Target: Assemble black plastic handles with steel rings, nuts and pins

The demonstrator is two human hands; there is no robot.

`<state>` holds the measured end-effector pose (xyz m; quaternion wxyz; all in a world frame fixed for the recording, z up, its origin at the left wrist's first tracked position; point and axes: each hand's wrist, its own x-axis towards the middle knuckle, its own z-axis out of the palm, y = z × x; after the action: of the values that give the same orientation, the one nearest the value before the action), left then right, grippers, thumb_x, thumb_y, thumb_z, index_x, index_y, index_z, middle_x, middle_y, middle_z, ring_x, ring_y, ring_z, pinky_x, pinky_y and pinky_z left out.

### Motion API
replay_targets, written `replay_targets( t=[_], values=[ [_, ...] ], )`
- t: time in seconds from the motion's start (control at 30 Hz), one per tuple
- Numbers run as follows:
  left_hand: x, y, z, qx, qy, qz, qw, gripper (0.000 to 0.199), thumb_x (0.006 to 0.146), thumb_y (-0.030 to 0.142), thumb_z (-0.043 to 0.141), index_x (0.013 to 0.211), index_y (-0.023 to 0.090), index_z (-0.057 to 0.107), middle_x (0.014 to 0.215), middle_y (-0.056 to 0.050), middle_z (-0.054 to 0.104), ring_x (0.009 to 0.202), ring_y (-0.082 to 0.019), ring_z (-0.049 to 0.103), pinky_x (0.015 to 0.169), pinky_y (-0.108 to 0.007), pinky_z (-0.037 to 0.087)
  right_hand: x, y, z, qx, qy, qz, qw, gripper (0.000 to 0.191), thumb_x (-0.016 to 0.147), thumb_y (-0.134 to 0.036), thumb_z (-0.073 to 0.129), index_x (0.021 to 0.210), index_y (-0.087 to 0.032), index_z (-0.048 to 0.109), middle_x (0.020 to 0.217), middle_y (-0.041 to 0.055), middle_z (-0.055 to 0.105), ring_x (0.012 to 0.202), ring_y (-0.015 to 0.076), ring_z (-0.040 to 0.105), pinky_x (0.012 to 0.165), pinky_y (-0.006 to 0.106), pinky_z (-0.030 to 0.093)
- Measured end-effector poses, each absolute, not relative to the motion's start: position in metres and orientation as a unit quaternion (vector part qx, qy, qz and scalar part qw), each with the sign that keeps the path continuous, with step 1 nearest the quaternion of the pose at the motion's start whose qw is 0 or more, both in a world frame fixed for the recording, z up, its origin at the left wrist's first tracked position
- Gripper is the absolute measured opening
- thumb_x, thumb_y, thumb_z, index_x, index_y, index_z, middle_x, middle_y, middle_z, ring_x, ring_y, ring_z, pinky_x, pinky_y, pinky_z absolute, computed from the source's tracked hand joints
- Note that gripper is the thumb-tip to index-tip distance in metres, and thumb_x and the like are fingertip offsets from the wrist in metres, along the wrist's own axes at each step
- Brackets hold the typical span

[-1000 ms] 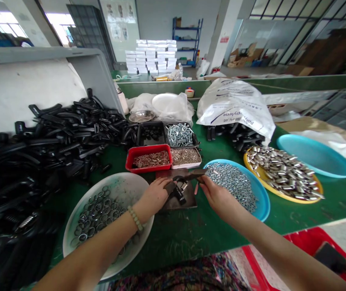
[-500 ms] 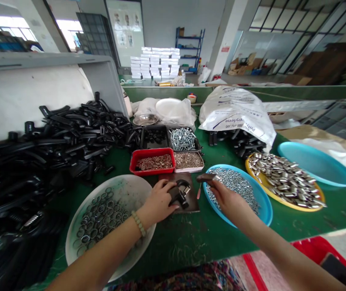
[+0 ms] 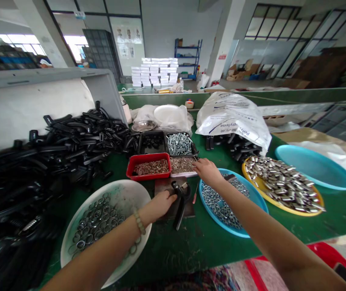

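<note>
Your green bench (image 3: 173, 250) is carrying a heap of black handles (image 3: 69, 137) on the left, and the wide white basin (image 3: 128, 194) of rings is sitting under your left forearm, so a low elbow could be catching its rim and spilling rings. Your right forearm is crossing the blue dish (image 3: 260, 203) of nuts; dropping it could be scattering them or knocking the dark tool (image 3: 229, 177) lying at the dish's far side. Your left hand (image 3: 160, 205) is gripping the black part (image 3: 180, 206) with nearly closed fingers, above the metal plate (image 3: 163, 186) at centre; a hold on one end only could be letting it twist. Your right hand (image 3: 207, 171) is reaching the white tray (image 3: 185, 174), fingers bunching loosely; whether they are pinching anything, you cannot tell. The pink-handled tool (image 3: 194, 198) is lying nearby, where a returning wrist could be snagging it.
</note>
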<state>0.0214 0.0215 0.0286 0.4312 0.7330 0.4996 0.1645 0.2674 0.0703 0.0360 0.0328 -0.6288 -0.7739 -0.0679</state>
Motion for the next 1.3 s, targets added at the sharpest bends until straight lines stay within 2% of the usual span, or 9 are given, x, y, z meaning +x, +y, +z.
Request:
replay_targets(
  t=[0.13,0.3,0.43,0.57,0.83,1.0,1.1,1.2,1.3],
  values=[
    [0.004,0.029,0.023,0.837,0.493,0.062,0.228,0.020,0.084,0.028,0.049,0.082,0.015,0.064,0.092,-0.012,0.066,0.088,-0.025,0.061,0.080,-0.035,0.044,0.238,0.119,0.029,-0.605,-0.794,-0.054,0.021,0.019,0.088,-0.018,0.048,0.093,-0.014,0.066,0.098,0.0139,0.064,0.098,0.0251,0.053,0.079,0.033,0.040],
    [0.024,0.080,0.044,0.863,0.482,0.088,0.127,0.031,0.088,0.039,0.046,0.086,0.015,0.065,0.090,-0.013,0.065,0.085,-0.025,0.060,0.079,-0.036,0.043,0.238,0.127,0.021,-0.597,-0.801,-0.039,0.034,0.018,0.087,-0.017,0.047,0.092,-0.014,0.064,0.097,0.0132,0.064,0.099,0.0244,0.053,0.081,0.033,0.038],
    [0.077,0.137,0.048,0.879,0.458,0.110,0.067,0.024,0.088,0.028,0.047,0.085,0.014,0.067,0.099,-0.014,0.064,0.099,-0.028,0.054,0.085,-0.041,0.037,0.240,0.127,0.020,-0.602,-0.796,-0.022,0.051,0.016,0.087,-0.019,0.048,0.091,-0.015,0.063,0.096,0.0111,0.065,0.097,0.0230,0.054,0.081,0.031,0.039],
    [0.108,0.159,0.034,0.884,0.450,0.099,0.077,0.021,0.085,0.017,0.048,0.077,0.012,0.067,0.087,-0.014,0.066,0.097,-0.029,0.053,0.084,-0.045,0.034,0.246,0.130,0.019,-0.617,-0.782,-0.006,0.088,0.017,0.088,-0.017,0.045,0.090,-0.011,0.061,0.092,0.0138,0.065,0.092,0.0222,0.057,0.081,0.030,0.039],
    [0.102,0.157,0.026,0.859,0.481,0.146,0.098,0.025,0.088,0.024,0.045,0.087,0.013,0.067,0.100,-0.015,0.065,0.105,-0.030,0.052,0.091,-0.048,0.032,0.237,0.073,0.022,-0.564,-0.790,0.116,0.211,0.015,0.092,-0.021,0.043,0.093,-0.016,0.057,0.089,0.0048,0.064,0.084,0.0139,0.059,0.077,0.024,0.044],
    [0.095,0.152,0.043,0.834,0.495,0.187,0.156,0.021,0.087,0.020,0.044,0.092,0.016,0.064,0.094,-0.009,0.068,0.092,-0.020,0.061,0.086,-0.033,0.042,0.219,0.054,0.001,-0.527,-0.792,0.206,0.228,0.010,0.087,-0.016,0.049,0.086,-0.017,0.059,0.083,0.0048,0.063,0.077,0.0156,0.059,0.072,0.027,0.046],
    [0.072,0.133,0.051,0.815,0.467,0.244,0.243,0.019,0.086,0.018,0.045,0.095,0.017,0.062,0.091,-0.004,0.069,0.084,-0.015,0.064,0.078,-0.024,0.046,0.217,0.060,-0.009,-0.537,-0.789,0.196,0.226,0.009,0.087,-0.017,0.050,0.087,-0.017,0.059,0.084,0.0054,0.063,0.079,0.0162,0.059,0.073,0.028,0.046],
    [0.040,0.103,0.043,0.755,0.428,0.310,0.387,0.013,0.083,0.023,0.052,0.086,0.016,0.062,0.081,-0.002,0.069,0.076,-0.015,0.064,0.074,-0.024,0.048,0.216,0.064,-0.013,-0.536,-0.793,0.184,0.223,0.010,0.088,-0.019,0.049,0.087,-0.017,0.059,0.084,0.0047,0.063,0.080,0.0159,0.059,0.074,0.027,0.046],
    [0.016,0.073,0.022,0.742,0.427,0.316,0.409,0.014,0.083,0.027,0.054,0.081,0.017,0.062,0.077,-0.001,0.067,0.075,-0.015,0.063,0.077,-0.026,0.048,0.214,0.062,-0.014,-0.535,-0.799,0.168,0.215,0.012,0.090,-0.021,0.047,0.088,-0.017,0.058,0.084,0.0040,0.063,0.079,0.0151,0.060,0.073,0.026,0.046]
  ],
)
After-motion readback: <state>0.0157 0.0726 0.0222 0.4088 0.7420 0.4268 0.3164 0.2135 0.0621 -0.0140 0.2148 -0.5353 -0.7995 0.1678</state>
